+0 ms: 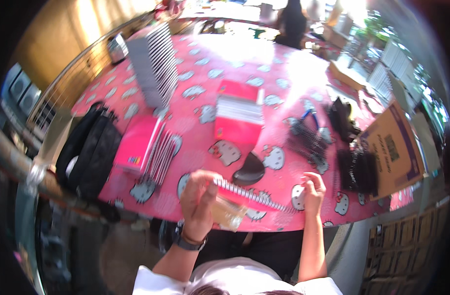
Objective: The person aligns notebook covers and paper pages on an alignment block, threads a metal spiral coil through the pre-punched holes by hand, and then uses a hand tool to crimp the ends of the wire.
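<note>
In the head view, your left hand is closed on the left end of a small pink-and-tan booklet, held at 6 o'clock over the near edge of the pink table. Its striped coil starts at your left fingers, follows the upper edge and runs past the booklet toward 4 o'clock. Your right hand sits at 3 o'clock from the left, near the coil's far tip, fingers curled; whether they grip it, you cannot tell. Dark lettering marks the cardboard box at 3 o'clock; a multicoloured mark sits on the pink notebooks at 9 o'clock
</note>
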